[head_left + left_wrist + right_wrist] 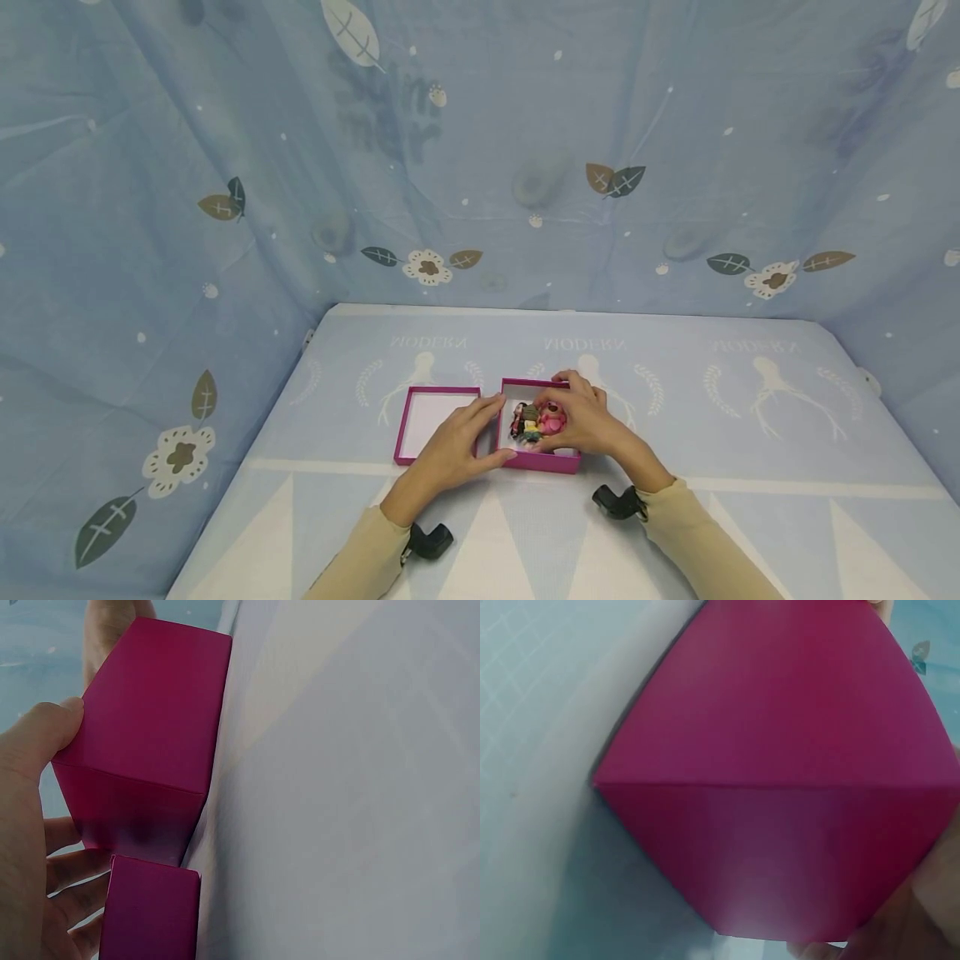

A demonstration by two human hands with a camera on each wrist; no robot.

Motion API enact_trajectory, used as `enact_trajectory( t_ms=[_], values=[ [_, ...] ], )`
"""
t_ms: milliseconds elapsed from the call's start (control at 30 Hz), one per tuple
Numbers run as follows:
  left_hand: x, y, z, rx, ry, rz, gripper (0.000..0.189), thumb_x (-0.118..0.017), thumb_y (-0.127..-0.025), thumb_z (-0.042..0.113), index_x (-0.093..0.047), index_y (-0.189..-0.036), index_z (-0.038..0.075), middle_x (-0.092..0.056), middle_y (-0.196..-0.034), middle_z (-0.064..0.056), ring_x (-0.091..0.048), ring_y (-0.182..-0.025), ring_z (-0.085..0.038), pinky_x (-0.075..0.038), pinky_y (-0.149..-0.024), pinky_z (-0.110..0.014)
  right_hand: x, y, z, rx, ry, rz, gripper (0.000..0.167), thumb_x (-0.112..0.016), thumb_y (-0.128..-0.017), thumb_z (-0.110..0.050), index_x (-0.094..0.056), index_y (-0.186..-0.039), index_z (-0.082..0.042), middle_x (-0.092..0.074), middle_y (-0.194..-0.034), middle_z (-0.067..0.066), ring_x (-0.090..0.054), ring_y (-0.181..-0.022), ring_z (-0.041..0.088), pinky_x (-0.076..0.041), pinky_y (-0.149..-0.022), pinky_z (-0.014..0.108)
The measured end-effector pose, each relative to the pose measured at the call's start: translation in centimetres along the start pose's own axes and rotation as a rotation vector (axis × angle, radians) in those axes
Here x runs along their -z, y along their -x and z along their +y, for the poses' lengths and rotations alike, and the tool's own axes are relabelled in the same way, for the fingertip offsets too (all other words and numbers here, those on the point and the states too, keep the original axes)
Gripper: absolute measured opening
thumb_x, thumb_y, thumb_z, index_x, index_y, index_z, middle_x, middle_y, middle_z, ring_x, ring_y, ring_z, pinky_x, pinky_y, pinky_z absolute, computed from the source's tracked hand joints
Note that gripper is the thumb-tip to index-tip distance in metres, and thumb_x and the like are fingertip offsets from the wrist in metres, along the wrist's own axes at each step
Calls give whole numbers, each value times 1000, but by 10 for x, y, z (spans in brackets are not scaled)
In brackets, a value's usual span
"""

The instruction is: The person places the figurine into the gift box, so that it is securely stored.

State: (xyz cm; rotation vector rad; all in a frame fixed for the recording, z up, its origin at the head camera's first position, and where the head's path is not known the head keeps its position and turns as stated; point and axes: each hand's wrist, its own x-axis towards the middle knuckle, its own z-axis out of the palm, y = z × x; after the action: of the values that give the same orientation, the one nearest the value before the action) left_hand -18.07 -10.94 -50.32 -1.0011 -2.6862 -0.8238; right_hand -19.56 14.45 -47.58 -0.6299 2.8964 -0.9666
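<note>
A magenta box (pixel 537 463) with a white inside stands on the table and holds several small toy figures. Dark, green and yellow figures (pixel 529 423) lie together; beside them is a pink toy figure (pixel 552 418). My left hand (pixel 459 442) rests along the box's left side, fingers fairly straight. In the left wrist view its thumb (pixel 64 724) lies at the top rim and the other fingers sit by the side wall. My right hand (pixel 587 417) reaches in from the right, its thumb and forefinger curved round the pink figure, with other fingers near the far rim.
A shallow magenta lid (pixel 438 389), white inside facing up, lies left of the box, partly behind my left hand. Printed cloth covers the table (pixel 750 417). A blue patterned curtain (pixel 480 167) hangs behind and at the sides. Black wrist cameras (pixel 431 542) sit below both hands.
</note>
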Motion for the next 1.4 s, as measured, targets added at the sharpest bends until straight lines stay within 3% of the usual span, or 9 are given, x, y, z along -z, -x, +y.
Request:
enact_trajectory(
  t_ms=[533,767,1033,1233,1400],
  values=[
    [-2,-1,-1,-7,0,9,79,-67,-85,57,-46,-146,11,-47,-150,-1,-51,-131,-27,-45,-105,-47,-2,-1,3,20,-22,31,60,-93,-56,-46,-63,-100,-19,-45,-132,14,-43,-123,31,-28,-100,59],
    [-1,0,0,12,11,-1,80,-67,-85,57,-44,-148,13,-47,-150,-1,-51,-132,-27,-45,-105,-48,0,0,-1,43,46,11,50,-93,-60,-39,-62,-95,-20,-47,-123,11,-42,-120,34,-27,-96,60],
    [-1,1,-1,24,11,-7,80,-68,-85,55,-44,-148,14,-46,-151,-1,-49,-134,-27,-45,-106,-49,0,-3,-9,2,97,-17,53,-91,-61,-44,-61,-95,-17,-43,-139,22,-27,-140,46,-19,-105,67],
    [-2,1,-1,4,0,6,80,-64,-86,59,-44,-148,13,-47,-150,-2,-50,-132,-27,-46,-105,-48,-1,-6,-8,-8,98,-31,53,-90,-60,-50,-60,-90,-19,-44,-138,21,-26,-141,46,-19,-106,68],
    [-1,0,-1,-5,-7,14,80,-63,-86,61,-45,-147,12,-47,-150,-2,-51,-131,-27,-46,-104,-47,-1,-7,-8,-8,106,-20,53,-91,-58,-52,-61,-88,-20,-46,-133,17,-34,-134,43,-22,-103,67]
  ],
)
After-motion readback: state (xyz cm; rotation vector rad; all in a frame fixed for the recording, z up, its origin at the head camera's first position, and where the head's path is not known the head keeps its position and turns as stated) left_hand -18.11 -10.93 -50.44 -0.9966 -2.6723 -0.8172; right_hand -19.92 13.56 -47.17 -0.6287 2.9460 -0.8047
